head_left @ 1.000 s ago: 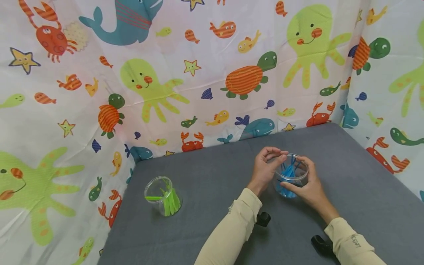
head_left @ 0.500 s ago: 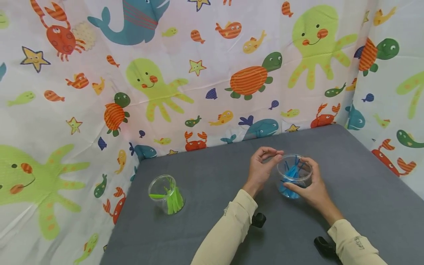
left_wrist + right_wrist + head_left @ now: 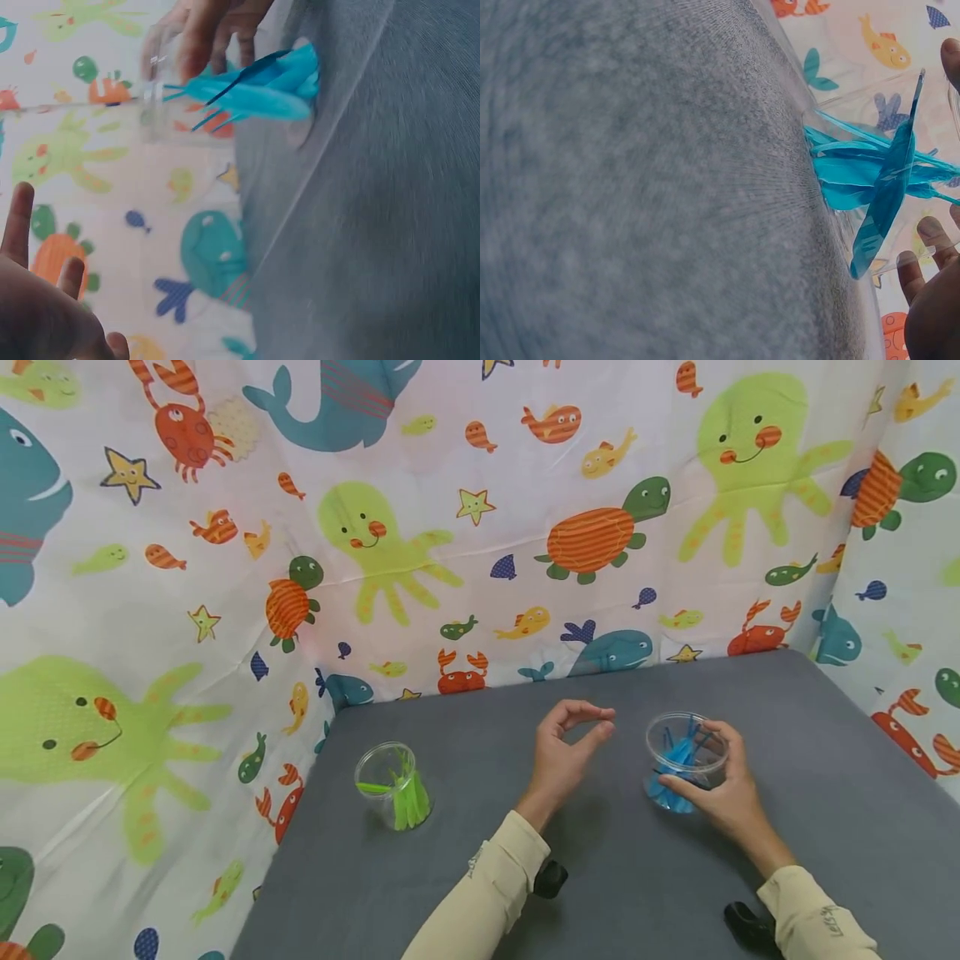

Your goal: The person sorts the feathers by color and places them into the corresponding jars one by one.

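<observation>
My right hand grips the side of a clear plastic jar on the right of the table, thumb in front and fingers behind. The jar holds several blue pieces, each with a broad flat end and a thin stem; one lies slanted across the rest. My left hand is in the air left of this jar, fingers extended, thumb apart from them, nothing visible between. At the left wrist view's lower left, only part of that left hand shows.
Further left stands a second clear jar with several green pieces of similar shape; one lies sideways. The grey-covered table meets a sea-animal curtain at the back. Black wrist cameras sit under both sleeves.
My left hand has moved left, away from the jar of blue pieces, and its fingers have spread apart. The right hand still holds the jar. The head view has turned slightly left.
</observation>
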Action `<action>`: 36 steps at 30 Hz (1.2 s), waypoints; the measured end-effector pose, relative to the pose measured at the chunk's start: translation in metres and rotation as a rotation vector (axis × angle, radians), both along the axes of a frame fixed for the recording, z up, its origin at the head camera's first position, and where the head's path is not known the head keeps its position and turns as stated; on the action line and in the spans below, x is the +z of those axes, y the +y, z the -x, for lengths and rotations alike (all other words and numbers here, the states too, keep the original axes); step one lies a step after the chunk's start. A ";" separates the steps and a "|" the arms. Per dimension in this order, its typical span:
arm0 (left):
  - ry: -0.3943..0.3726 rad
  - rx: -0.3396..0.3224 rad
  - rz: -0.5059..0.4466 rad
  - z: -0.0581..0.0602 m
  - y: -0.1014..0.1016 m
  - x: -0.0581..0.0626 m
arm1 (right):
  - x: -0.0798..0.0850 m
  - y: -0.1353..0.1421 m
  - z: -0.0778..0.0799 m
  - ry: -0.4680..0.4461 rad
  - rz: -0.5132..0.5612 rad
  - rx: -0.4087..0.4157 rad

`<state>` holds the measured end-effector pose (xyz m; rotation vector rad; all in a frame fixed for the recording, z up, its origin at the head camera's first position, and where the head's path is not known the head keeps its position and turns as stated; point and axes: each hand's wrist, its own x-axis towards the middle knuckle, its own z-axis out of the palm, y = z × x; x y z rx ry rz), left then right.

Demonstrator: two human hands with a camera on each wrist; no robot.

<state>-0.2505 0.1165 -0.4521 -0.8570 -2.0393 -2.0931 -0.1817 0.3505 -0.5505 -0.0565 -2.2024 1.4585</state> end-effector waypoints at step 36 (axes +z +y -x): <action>0.175 0.707 0.019 -0.026 -0.174 -0.003 | 0.005 -0.006 -0.007 -0.012 -0.037 0.000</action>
